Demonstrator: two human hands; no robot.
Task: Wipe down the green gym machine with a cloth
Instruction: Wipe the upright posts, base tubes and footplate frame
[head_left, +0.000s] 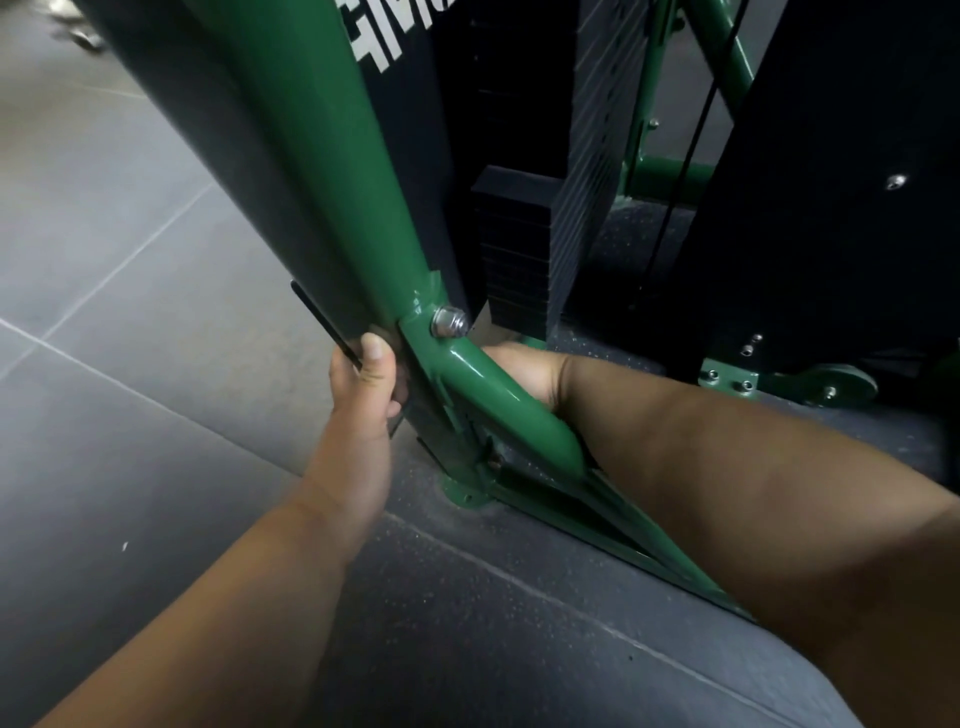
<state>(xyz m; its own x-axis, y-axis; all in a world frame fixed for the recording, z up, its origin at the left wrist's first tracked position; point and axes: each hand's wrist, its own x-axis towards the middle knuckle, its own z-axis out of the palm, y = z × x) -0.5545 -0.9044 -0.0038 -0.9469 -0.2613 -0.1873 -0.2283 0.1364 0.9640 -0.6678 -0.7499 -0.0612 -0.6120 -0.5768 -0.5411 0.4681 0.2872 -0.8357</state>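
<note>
Grey tiled floor (104, 249) carries the green steel gym machine frame (332, 171), whose base joint is judged mid-wipe: left hand (363, 395) fingers clamp its black panel edge (322, 322), right hand (524, 369) fingers and cloth are hidden behind the tube, so reaching further round is called for.

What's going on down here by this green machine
A person is crouched at the base of the green frame. Their left hand grips the edge of the black panel near the bolt. Their right hand reaches behind the lower tube and is mostly hidden. No cloth shows, so any wiping can't be confirmed.
</note>
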